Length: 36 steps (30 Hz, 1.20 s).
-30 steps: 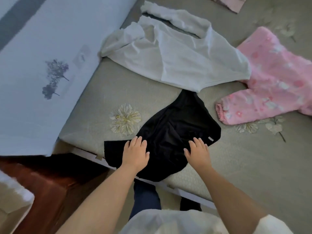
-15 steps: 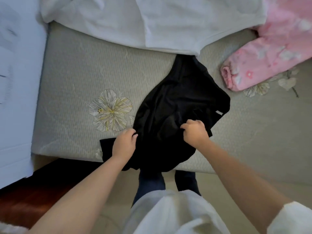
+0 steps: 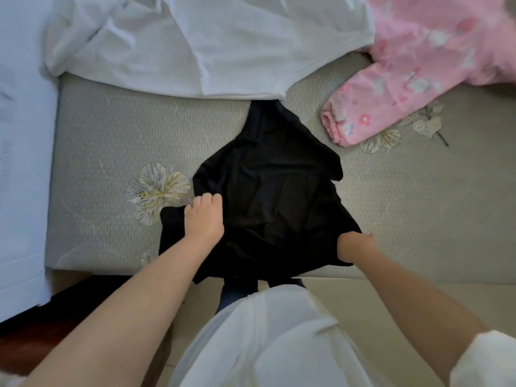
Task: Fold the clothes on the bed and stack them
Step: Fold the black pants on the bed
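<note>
The right hand (image 3: 354,246) has slid out to the right edge of the black garment (image 3: 268,191) since half a second ago, and the cloth is spread wider. Its fingers are curled, gripping that edge. The left hand (image 3: 205,219) grips the left side with bent fingers. The garment lies on the bed (image 3: 111,152), near its front edge, below the white shirt (image 3: 223,43) and beside the pink clothing (image 3: 405,79).

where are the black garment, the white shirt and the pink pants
black garment (image 3: 268,174), head view, on its spread middle
white shirt (image 3: 237,43), head view, on its flat body panel
pink pants (image 3: 371,99), head view, on the leg above the gathered cuff
</note>
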Tool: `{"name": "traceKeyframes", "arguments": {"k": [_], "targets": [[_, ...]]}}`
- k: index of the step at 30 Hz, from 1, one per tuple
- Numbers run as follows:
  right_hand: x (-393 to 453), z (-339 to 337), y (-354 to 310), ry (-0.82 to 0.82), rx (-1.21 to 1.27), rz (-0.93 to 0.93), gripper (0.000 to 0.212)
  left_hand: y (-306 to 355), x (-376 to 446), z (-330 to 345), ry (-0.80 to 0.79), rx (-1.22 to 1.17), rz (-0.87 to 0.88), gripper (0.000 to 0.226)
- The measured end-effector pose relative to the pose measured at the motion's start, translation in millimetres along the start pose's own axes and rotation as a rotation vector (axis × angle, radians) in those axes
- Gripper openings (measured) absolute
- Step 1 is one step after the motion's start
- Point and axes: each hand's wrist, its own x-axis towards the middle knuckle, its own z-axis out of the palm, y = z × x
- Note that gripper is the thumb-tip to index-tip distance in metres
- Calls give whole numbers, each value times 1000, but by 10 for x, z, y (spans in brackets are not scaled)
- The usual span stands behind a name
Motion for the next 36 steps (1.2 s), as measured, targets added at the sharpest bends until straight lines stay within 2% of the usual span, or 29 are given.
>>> {"name": "traceKeyframes", "arguments": {"k": [2, 4, 6, 8, 10, 14, 16, 17, 19, 20, 22, 24, 26, 29, 31, 33, 36], "targets": [[96, 24, 100, -142, 39, -8, 31, 228, -26, 89, 49, 12, 56, 35], [205, 88, 226, -143, 119, -129, 32, 507, -17, 166, 22, -21, 139, 37], [307, 133, 372, 17, 271, -269, 32, 827, 7, 237, -61, -73, 197, 37], [386, 151, 546, 224, 463, -308, 36, 1120, 30, 333, -126, -117, 218, 37], [483, 163, 736, 362, 582, -312, 34, 1376, 42, 472, -184, -133, 251, 40], [723, 197, 1060, 428, 615, -301, 33, 1888, -13, 840, -255, -129, 378, 62], [827, 241, 1186, 432, 614, -305, 33, 2116, -65, 1019, -278, -82, 349, 74], [865, 273, 1237, 427, 609, -305, 33, 2192, -87, 1100, -271, -33, 334, 70], [914, 325, 1310, 419, 604, -312, 31, 2267, -84, 1194, -239, 52, 384, 41], [925, 344, 1330, 417, 607, -319, 30, 2263, -57, 1211, -226, 22, 409, 28], [921, 351, 1333, 416, 629, -332, 29, 2178, 40, 1121, -193, -223, 332, 25], [907, 297, 1281, 431, 664, -349, 29, 1958, 186, 876, -58, -568, 96, 23], [896, 174, 1166, 462, 677, -393, 30, 1566, 343, 596, 69, -772, -185, 20], [891, -119, 879, 535, 677, -466, 31, 865, 472, 327, 98, -695, -569, 26], [879, -368, 660, 616, 661, -516, 33, 606, 451, 212, 125, -599, -734, 43], [871, -623, 464, 776, 650, -586, 36, 574, 408, 142, 224, -508, -639, 54], [927, -966, 244, 953, 530, -653, 47, 697, 520, 133, 288, -419, -269, 52]]}}
